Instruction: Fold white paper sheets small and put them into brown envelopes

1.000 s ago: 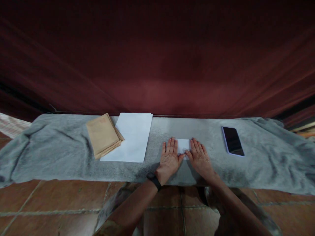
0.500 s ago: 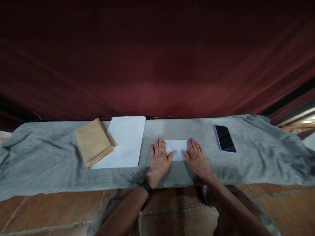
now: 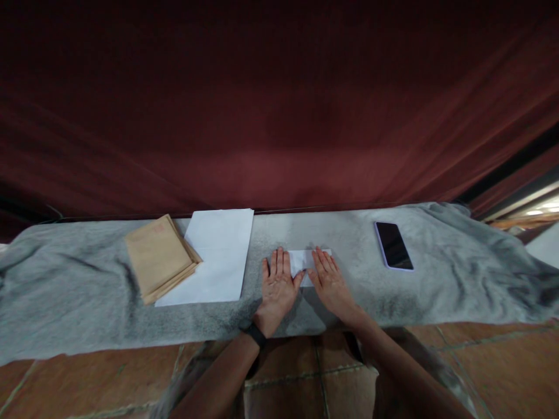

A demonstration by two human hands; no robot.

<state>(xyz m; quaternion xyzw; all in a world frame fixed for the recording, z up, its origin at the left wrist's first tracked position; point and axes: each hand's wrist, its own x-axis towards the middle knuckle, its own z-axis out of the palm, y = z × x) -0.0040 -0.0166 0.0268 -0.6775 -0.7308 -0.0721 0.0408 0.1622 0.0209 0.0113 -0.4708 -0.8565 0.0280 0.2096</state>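
A small folded white paper (image 3: pixel 301 261) lies on the grey cloth (image 3: pixel 87 314) that covers a low bench. My left hand (image 3: pixel 277 285) lies flat and open on the paper's left end, a black band on its wrist. My right hand (image 3: pixel 331 280) lies flat and open over the paper's right part, fingers stretched out. Only a strip of the paper shows between the hands and at their fingertips.
Left of my hands lies a white sheet (image 3: pixel 213 256) with a stack of brown envelopes (image 3: pixel 158 256) overlapping its left edge. A dark phone (image 3: pixel 393 245) lies face up on the right. A dark red curtain (image 3: pixel 279 116) hangs behind; tiled floor (image 3: pixel 87 384) lies in front.
My right hand has slid left along the folded paper, toward the left hand, covering more of it. The camera view has shifted slightly.
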